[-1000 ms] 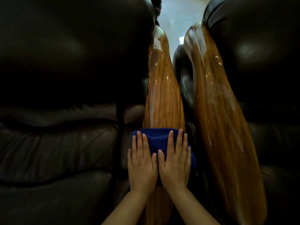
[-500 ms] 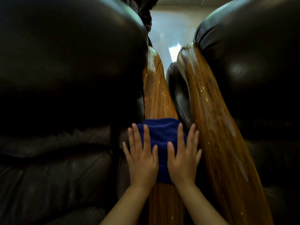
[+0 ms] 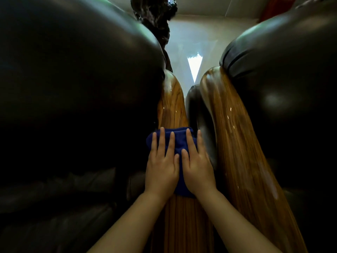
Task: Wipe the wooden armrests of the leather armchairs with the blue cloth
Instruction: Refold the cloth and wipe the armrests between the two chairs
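A folded blue cloth point(image 3: 179, 143) lies across the glossy wooden armrest point(image 3: 173, 105) of the left leather armchair point(image 3: 78, 92). My left hand point(image 3: 162, 165) and my right hand point(image 3: 197, 165) press flat on the cloth side by side, fingers spread and pointing away from me. Most of the cloth is hidden under my palms. A second wooden armrest point(image 3: 237, 143) runs parallel on the right, on the right leather armchair point(image 3: 284, 92); nothing touches it.
A narrow dark gap with a leather side panel point(image 3: 200, 121) separates the two armrests. A dark carved object point(image 3: 156, 17) stands beyond the left chair. A pale shiny floor point(image 3: 193, 52) lies past the armrest tips.
Both hands have slid the cloth forward along the left armrest, away from me. My view has moved closer and tilted up, showing more floor beyond.
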`<state>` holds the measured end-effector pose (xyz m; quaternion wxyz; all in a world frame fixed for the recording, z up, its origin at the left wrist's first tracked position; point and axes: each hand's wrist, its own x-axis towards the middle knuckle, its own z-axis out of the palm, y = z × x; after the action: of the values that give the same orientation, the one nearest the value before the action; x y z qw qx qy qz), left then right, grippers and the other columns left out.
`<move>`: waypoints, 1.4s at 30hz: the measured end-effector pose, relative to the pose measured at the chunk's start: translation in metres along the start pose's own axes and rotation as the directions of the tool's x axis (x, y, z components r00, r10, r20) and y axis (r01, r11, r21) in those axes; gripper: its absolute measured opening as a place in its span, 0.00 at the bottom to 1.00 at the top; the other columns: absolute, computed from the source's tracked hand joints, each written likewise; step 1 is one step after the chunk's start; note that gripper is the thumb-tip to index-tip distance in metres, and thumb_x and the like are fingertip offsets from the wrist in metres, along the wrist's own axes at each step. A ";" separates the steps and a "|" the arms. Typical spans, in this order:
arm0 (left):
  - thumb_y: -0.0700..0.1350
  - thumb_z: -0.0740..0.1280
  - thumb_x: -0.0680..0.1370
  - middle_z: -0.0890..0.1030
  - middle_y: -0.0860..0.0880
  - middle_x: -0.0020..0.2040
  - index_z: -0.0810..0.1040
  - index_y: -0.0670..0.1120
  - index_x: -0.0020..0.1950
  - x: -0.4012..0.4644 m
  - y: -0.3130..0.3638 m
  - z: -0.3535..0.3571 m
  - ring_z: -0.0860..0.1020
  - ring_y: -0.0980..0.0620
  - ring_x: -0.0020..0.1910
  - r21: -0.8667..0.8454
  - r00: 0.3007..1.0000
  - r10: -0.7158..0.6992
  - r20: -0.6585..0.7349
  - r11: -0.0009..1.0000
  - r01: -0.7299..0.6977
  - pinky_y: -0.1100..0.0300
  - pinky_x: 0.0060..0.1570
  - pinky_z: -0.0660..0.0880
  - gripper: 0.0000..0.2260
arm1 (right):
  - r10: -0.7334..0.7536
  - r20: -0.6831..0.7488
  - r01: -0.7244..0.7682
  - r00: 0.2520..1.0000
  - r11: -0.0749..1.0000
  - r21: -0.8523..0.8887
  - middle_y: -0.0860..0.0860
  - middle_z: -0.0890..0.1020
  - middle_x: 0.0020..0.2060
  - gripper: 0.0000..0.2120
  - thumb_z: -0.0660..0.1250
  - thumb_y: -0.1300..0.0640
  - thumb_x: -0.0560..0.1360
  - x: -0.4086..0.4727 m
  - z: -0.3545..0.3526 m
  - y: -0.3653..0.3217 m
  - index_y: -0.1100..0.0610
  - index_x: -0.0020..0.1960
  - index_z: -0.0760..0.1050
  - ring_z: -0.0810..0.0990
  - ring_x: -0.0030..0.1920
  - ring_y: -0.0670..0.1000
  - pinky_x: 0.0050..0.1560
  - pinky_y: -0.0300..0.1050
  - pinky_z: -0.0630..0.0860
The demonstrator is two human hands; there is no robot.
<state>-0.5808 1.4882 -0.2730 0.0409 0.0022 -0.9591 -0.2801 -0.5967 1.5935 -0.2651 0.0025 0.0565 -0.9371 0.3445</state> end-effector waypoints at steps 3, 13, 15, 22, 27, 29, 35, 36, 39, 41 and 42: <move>0.50 0.44 0.81 0.32 0.45 0.75 0.34 0.46 0.73 0.044 -0.005 -0.001 0.29 0.45 0.72 0.209 0.999 -0.001 0.039 0.978 -0.007 0.55 0.71 0.31 0.25 | -0.074 0.030 0.073 0.997 0.996 0.050 0.45 0.42 0.75 0.23 0.45 0.49 0.80 0.048 0.002 -0.003 0.43 0.71 0.40 0.51 0.75 0.55 0.68 0.54 0.66; 0.51 0.51 0.80 0.27 0.60 0.69 0.32 0.57 0.70 0.085 -0.015 -0.014 0.28 0.61 0.70 -0.137 0.997 -0.046 0.068 0.989 0.055 0.62 0.69 0.34 0.28 | -0.127 0.267 0.032 0.955 0.943 0.332 0.44 0.39 0.75 0.24 0.49 0.48 0.80 0.106 -0.001 0.016 0.33 0.68 0.40 0.41 0.74 0.46 0.73 0.52 0.44; 0.51 0.52 0.80 0.28 0.61 0.69 0.32 0.58 0.69 0.086 -0.018 -0.014 0.30 0.62 0.70 -0.187 0.994 -0.049 0.097 0.980 0.067 0.62 0.69 0.35 0.29 | -0.143 0.288 0.027 0.947 0.927 0.373 0.42 0.40 0.75 0.25 0.51 0.49 0.80 0.103 0.001 0.021 0.34 0.69 0.42 0.42 0.74 0.45 0.72 0.48 0.45; 0.48 0.54 0.80 0.38 0.49 0.77 0.39 0.49 0.74 0.114 -0.011 -0.019 0.41 0.51 0.75 -0.154 0.978 -0.162 0.129 0.971 0.181 0.58 0.72 0.41 0.29 | -0.104 0.302 -0.012 0.948 0.933 0.359 0.49 0.42 0.76 0.25 0.54 0.51 0.80 0.140 0.006 0.015 0.42 0.73 0.49 0.44 0.75 0.49 0.72 0.47 0.44; 0.45 0.58 0.79 0.43 0.50 0.78 0.47 0.49 0.75 0.102 -0.004 -0.024 0.46 0.52 0.76 -0.192 0.979 -0.176 0.104 0.962 0.194 0.61 0.70 0.44 0.28 | -0.069 0.281 -0.037 0.957 0.933 0.357 0.49 0.50 0.76 0.24 0.56 0.50 0.78 0.125 0.002 0.016 0.42 0.73 0.54 0.49 0.75 0.49 0.65 0.41 0.48; 0.43 0.60 0.78 0.48 0.50 0.78 0.53 0.49 0.74 0.089 -0.002 -0.028 0.50 0.52 0.75 -0.172 0.984 -0.164 0.073 0.969 0.175 0.64 0.69 0.47 0.26 | -0.068 0.239 -0.010 0.969 0.950 0.313 0.51 0.55 0.75 0.24 0.58 0.51 0.78 0.112 -0.004 0.016 0.44 0.72 0.57 0.54 0.74 0.49 0.65 0.40 0.51; 0.40 0.63 0.76 0.69 0.46 0.71 0.70 0.46 0.67 0.057 0.014 -0.062 0.68 0.49 0.68 0.046 0.984 -0.138 0.116 0.990 0.133 0.55 0.69 0.64 0.19 | -0.171 0.106 0.174 0.980 0.984 -0.022 0.55 0.79 0.59 0.17 0.66 0.56 0.73 0.074 -0.031 -0.003 0.53 0.62 0.73 0.77 0.59 0.54 0.56 0.46 0.71; 0.39 0.63 0.76 0.74 0.45 0.67 0.73 0.46 0.65 0.053 0.019 -0.070 0.72 0.48 0.65 0.046 0.982 -0.132 0.139 0.991 0.126 0.53 0.67 0.67 0.17 | -0.176 0.168 0.180 0.970 0.984 -0.009 0.54 0.79 0.57 0.17 0.67 0.56 0.73 0.072 -0.042 -0.005 0.53 0.61 0.74 0.77 0.57 0.54 0.53 0.44 0.71; 0.38 0.64 0.75 0.79 0.44 0.59 0.76 0.46 0.61 0.035 0.041 -0.098 0.77 0.48 0.58 -0.027 0.984 -0.083 0.157 0.996 0.089 0.53 0.60 0.73 0.15 | -0.151 0.321 0.133 0.935 0.988 0.075 0.48 0.79 0.51 0.17 0.69 0.57 0.71 0.062 -0.082 -0.011 0.49 0.59 0.75 0.77 0.53 0.50 0.48 0.37 0.69; 0.38 0.64 0.75 0.81 0.46 0.56 0.77 0.47 0.60 0.021 0.058 -0.114 0.78 0.51 0.54 -0.097 0.988 -0.027 0.155 0.994 0.043 0.57 0.56 0.75 0.14 | -0.158 0.312 0.146 0.937 0.987 0.063 0.44 0.76 0.45 0.15 0.69 0.57 0.71 0.050 -0.108 -0.018 0.47 0.57 0.76 0.76 0.48 0.46 0.40 0.32 0.66; 0.39 0.65 0.75 0.82 0.47 0.54 0.78 0.48 0.59 0.014 0.068 -0.123 0.79 0.53 0.52 -0.128 0.989 0.005 0.150 0.992 0.015 0.59 0.53 0.75 0.14 | -0.161 0.295 0.152 0.942 0.987 0.055 0.43 0.76 0.44 0.14 0.69 0.57 0.71 0.042 -0.122 -0.023 0.47 0.56 0.76 0.75 0.45 0.43 0.38 0.31 0.65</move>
<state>-0.5840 1.4789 -0.1320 -0.0320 -0.0192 -0.9394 -0.3408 -0.6403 1.6503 -0.1557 -0.1126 0.1821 -0.9138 0.3452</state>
